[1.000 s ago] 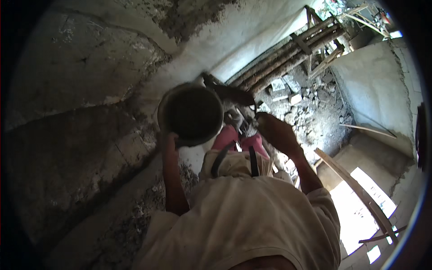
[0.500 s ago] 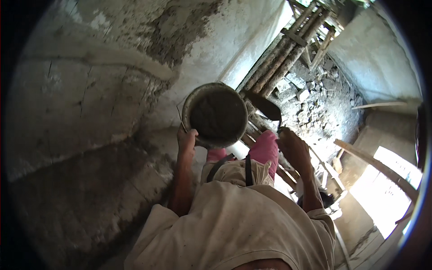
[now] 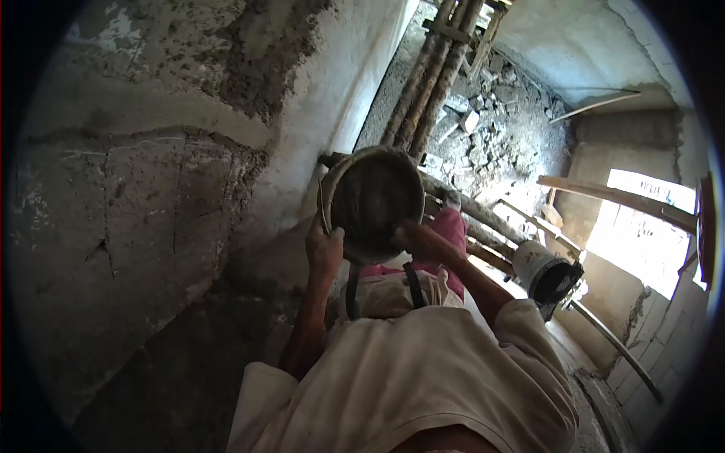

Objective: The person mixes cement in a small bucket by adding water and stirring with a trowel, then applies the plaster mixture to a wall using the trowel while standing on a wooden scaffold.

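A round bucket [image 3: 414, 167] with grey mortar inside is held up in front of my body, its mouth facing me. My left hand [image 3: 325, 248] grips its near left rim, thumb over the edge, beside the thin wire handle [image 3: 321, 204]. My right hand [image 3: 420, 240] is closed at the near right rim, reaching over the opening. It holds a trowel, seen plainly in the earlier frame; its blade is now hard to make out against the dark inside of the bucket.
To my left stands a rough, partly plastered wall [image 3: 151, 196]. Wooden poles [image 3: 429, 90] lashed together run ahead and under me, with rubble [image 3: 491, 128] below. A white bucket [image 3: 532, 260] lies tilted on the right, near a plank [image 3: 615, 200] and a bright opening.
My right hand has swung left with the trowel, from beside the bucket to its mouth. The view has turned, so the white bucket on the right now shows fully.
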Motion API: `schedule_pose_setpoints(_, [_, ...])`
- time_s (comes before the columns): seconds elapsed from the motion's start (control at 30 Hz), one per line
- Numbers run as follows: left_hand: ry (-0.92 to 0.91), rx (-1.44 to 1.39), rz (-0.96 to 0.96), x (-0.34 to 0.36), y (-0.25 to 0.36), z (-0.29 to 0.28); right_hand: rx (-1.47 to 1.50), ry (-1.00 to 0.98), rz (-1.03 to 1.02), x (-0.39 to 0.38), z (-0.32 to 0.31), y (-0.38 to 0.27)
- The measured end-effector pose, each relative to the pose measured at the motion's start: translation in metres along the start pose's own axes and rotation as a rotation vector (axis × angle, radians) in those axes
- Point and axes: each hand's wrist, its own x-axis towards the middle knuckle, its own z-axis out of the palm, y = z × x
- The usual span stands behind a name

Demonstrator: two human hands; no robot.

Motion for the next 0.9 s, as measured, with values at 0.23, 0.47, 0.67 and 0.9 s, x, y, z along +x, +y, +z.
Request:
schedule_pose_setpoints(0.23, [0.03,-0.114,-0.084,0.001,0.004,-0.051,0.217,-0.125,0.262,-0.013,0.026,-0.061])
schedule_pose_setpoints(0.47, [0.099,-0.224,-0.098,0.04,-0.029,-0.065,0.39,0.057,0.105,-0.009,0.061,-0.073])
schedule_pose_setpoints(0.67, [0.111,-0.231,-0.437,0.065,-0.033,-0.079,1.168,0.175,0.2,-0.019,0.042,-0.12])
schedule_pose_setpoints(0.9, [0.247,-0.096,-0.523,0.074,-0.101,-0.128,0.877,1.097,0.11,0.013,0.016,-0.164])
